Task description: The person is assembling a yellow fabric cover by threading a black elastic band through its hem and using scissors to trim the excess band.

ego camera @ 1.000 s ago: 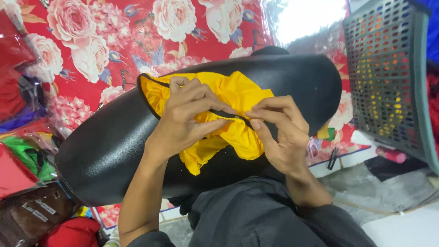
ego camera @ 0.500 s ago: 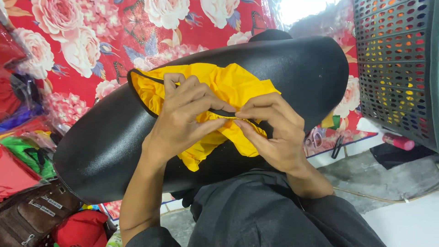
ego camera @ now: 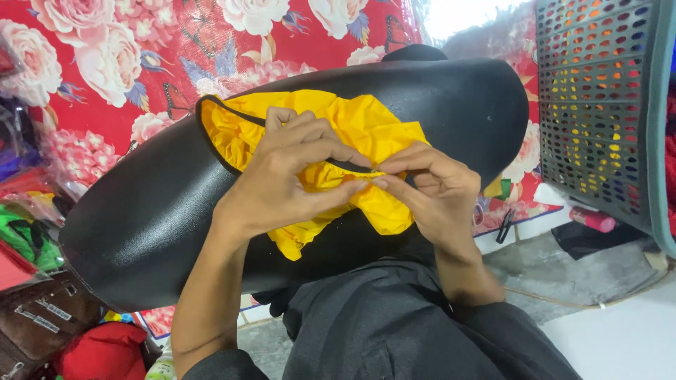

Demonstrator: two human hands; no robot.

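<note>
The left hand (ego camera: 282,176) and the right hand (ego camera: 429,186) meet in the middle of the view, over a large black leather bag (ego camera: 141,225) that lies across the person's lap. Both hands are closed in a pinch on the same thing: a yellow fabric lining (ego camera: 366,127) with a thin black edge, which comes out of the opening of the bag. The fingertips of the two hands are almost touching each other, and between them they grip the black edge of the lining where it folds. The left hand lies on top of the crumpled yellow fabric and covers a part of it; the right hand holds the edge from the right side, with the thumb under the fabric. A loose part of the lining hangs down toward the near side, below the hands.

The bag is long and rounded, and it goes from the near left to the far right of the scene. Under it the person's dark grey trousers (ego camera: 394,331) show at the near edge. Behind the bag, on the far side, there is a red cloth with big pink and white roses (ego camera: 105,49). At the right stands a grey plastic basket (ego camera: 598,105) with many holes, well apart from the hands. At the near left lie a brown bag (ego camera: 39,327) and some red and green things.
</note>
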